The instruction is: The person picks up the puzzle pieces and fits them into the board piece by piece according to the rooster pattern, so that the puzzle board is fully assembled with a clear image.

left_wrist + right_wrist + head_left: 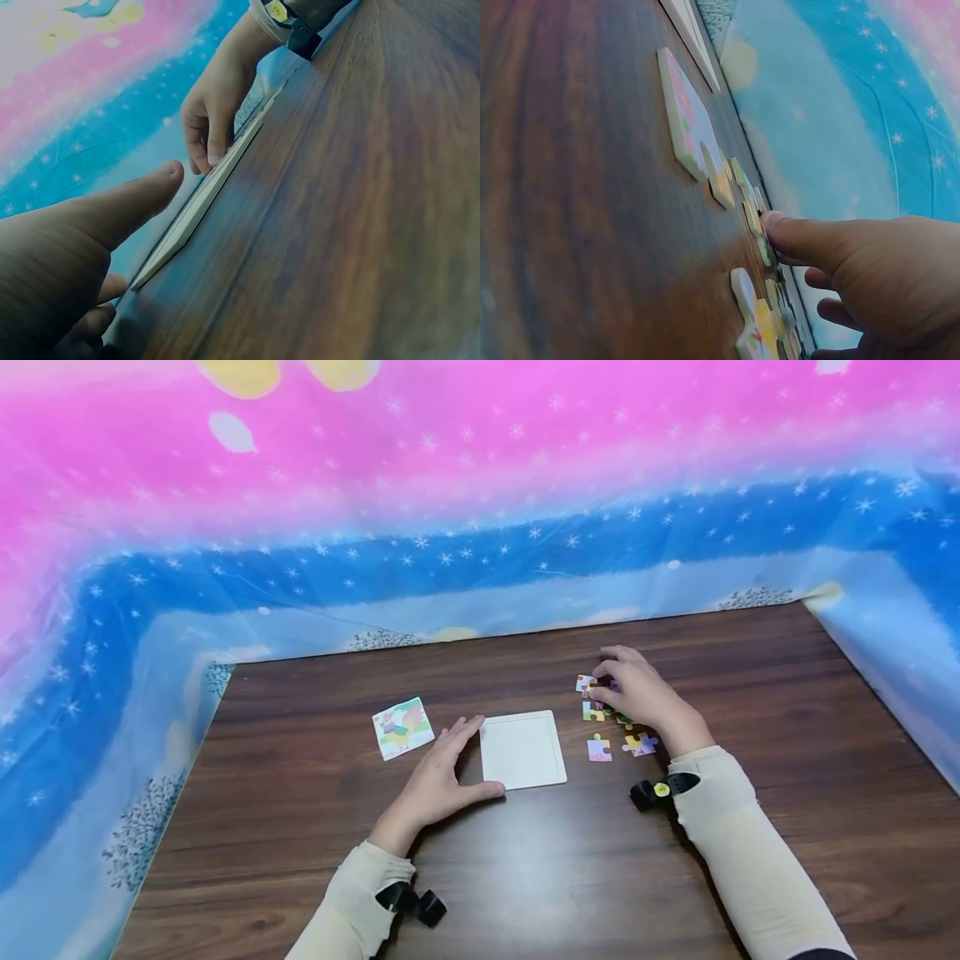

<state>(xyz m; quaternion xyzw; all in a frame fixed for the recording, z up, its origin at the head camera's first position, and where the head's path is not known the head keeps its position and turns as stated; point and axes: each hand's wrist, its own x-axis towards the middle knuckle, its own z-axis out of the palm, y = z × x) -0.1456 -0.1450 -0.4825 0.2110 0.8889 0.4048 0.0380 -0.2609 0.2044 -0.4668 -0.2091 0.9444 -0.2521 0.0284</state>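
A: What is the left hand (442,781) doing?
B: It is touching the left edge of the white board (522,749), thumb and fingers standing wide apart. The board is lying flat on the desk (540,877).
A: And the right hand (645,693)?
B: It is resting over the puzzle pieces (594,712), which are lying loosely clustered right of the board. Its thumb is touching them, but I'm not managing to tell whether the fingers are clamping one.
A: Where is the picture card (403,727) lying?
B: Left of the board, just beside the left hand.
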